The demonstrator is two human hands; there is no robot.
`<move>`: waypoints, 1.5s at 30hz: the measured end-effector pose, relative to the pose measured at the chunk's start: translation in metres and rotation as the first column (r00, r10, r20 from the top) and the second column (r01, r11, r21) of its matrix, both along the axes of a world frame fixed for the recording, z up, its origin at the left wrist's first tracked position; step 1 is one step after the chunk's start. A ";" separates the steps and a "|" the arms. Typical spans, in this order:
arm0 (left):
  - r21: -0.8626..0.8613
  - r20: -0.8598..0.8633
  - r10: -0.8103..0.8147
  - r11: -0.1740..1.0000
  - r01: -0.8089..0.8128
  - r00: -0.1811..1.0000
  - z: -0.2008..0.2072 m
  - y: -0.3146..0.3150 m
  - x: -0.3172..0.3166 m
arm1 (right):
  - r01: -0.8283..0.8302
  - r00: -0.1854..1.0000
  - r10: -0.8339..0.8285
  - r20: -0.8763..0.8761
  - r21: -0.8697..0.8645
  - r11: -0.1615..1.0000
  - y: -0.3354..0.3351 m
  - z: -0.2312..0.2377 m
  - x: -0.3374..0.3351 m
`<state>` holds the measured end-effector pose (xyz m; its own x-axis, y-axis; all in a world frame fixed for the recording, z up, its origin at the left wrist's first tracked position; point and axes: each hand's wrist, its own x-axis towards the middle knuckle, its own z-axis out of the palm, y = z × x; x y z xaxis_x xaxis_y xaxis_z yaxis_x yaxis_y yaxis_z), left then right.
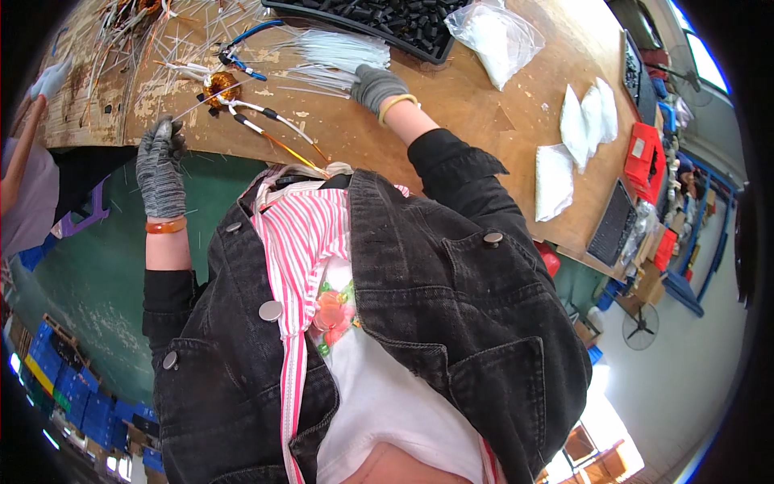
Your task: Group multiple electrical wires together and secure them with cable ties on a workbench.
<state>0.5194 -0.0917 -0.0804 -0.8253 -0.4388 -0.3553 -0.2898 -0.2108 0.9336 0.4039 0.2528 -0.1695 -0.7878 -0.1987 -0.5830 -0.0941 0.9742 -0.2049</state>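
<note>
The left hand [162, 165] is pinching what looks like a thin tie [196, 107] running to the coil [223, 84], which is lying on the table [476, 121] just beyond it. The right hand [377, 87] is curling over the pile [339, 55] of ties; I cannot tell whether it is gripping any. Gloved fingertips could be catching several at once, and a hard left tug could be dragging the coil edgeward

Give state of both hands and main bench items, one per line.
Left hand: gloved, pinching a thin white tie
Right hand: gloved, at loose white ties, grip unclear
Copper coil: wound, leads attached
Blue-handled pliers: handles spread
Black tray: filled with black parts
White packs: lying down
</note>
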 end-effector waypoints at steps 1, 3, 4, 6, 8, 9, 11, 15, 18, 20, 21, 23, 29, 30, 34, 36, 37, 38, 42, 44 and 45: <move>0.001 -0.001 0.003 1.000 -0.003 1.000 0.001 0.003 0.001 | -0.003 1.000 0.003 -0.001 0.001 1.000 0.000 0.000 -0.001; 0.126 0.038 0.051 0.990 -0.056 0.998 0.003 0.011 0.001 | 0.013 0.995 -0.019 -0.093 -0.067 0.998 0.000 -0.003 -0.003; 0.149 0.034 0.044 0.988 -0.048 0.998 0.002 0.011 -0.001 | 0.061 0.988 -0.081 -0.135 -0.143 0.988 0.000 -0.008 -0.002; 0.245 -0.029 0.011 0.970 -0.004 1.000 0.003 0.015 -0.001 | 0.118 0.975 -0.171 -0.143 -0.316 0.941 -0.007 -0.009 0.000; 0.333 -0.091 -0.010 0.942 0.040 0.996 0.005 0.025 0.002 | 0.163 0.958 -0.254 -0.130 -0.481 0.862 -0.020 -0.003 0.010; 0.370 -0.072 -0.075 0.924 0.096 0.995 0.003 0.035 0.001 | 0.346 0.938 -0.276 0.212 -0.653 0.673 -0.029 0.008 0.018; 0.388 -0.054 -0.116 0.913 0.128 0.992 0.011 0.057 0.007 | 0.540 0.833 -0.160 0.529 -0.716 0.442 -0.056 0.036 0.035; 0.173 0.006 -0.368 0.916 0.362 0.930 -0.002 0.083 0.008 | 0.750 0.652 0.003 0.758 -0.646 0.143 -0.091 0.075 0.044; -0.018 0.002 -0.413 0.910 0.413 0.911 -0.016 0.080 0.008 | 0.794 0.605 -0.123 0.786 -0.586 0.159 -0.089 0.068 0.037; -0.134 0.144 -0.359 0.916 0.378 0.922 -0.031 0.065 0.009 | 0.809 0.586 -0.127 0.800 -0.571 0.142 -0.079 0.043 0.024; -0.133 0.148 -0.353 0.919 0.372 0.924 -0.041 0.055 0.012 | 0.810 0.584 -0.123 0.803 -0.567 0.147 -0.077 0.043 0.018; -0.081 0.368 -0.258 0.948 0.308 0.893 -0.061 0.038 0.018 | 0.647 0.749 -0.230 0.621 -0.614 0.452 -0.078 0.049 0.010; -0.195 0.393 -0.269 0.910 0.365 0.879 -0.125 0.018 0.018 | 0.069 0.996 -0.019 0.091 -0.586 0.807 -0.120 -0.011 -0.012; -0.255 0.369 -0.280 0.886 0.387 0.886 -0.127 0.018 0.014 | 0.022 0.992 0.051 0.117 -0.547 0.837 -0.130 -0.015 -0.014; -0.278 0.306 -0.333 0.865 0.418 0.892 -0.129 0.031 0.001 | -0.078 0.981 0.169 0.094 -0.609 0.790 -0.164 -0.034 -0.008; -0.293 0.398 -0.291 0.858 0.421 0.870 -0.118 0.035 -0.005 | -0.226 0.958 0.287 -0.016 -0.659 0.718 -0.172 -0.010 -0.003; -0.312 0.485 -0.253 0.844 0.436 0.837 -0.113 0.034 -0.006 | -0.230 0.954 0.298 -0.009 -0.657 0.718 -0.178 -0.023 -0.005; -0.405 0.460 -0.218 0.812 0.421 0.861 -0.123 0.031 -0.004 | -0.224 0.936 0.346 0.060 -0.659 0.718 -0.186 -0.040 -0.009; -0.369 0.453 -0.232 0.830 0.418 0.861 -0.110 0.034 -0.006 | -0.302 0.912 0.404 -0.073 -0.785 0.541 -0.171 -0.096 -0.014; -0.342 0.412 -0.189 0.875 0.344 0.891 -0.108 0.028 0.003 | -0.096 0.865 0.419 0.275 -0.729 0.677 -0.173 -0.050 -0.016; -0.338 0.411 -0.186 0.878 0.339 0.893 -0.108 0.028 0.005 | -0.100 0.863 0.423 0.277 -0.726 0.680 -0.170 -0.021 -0.015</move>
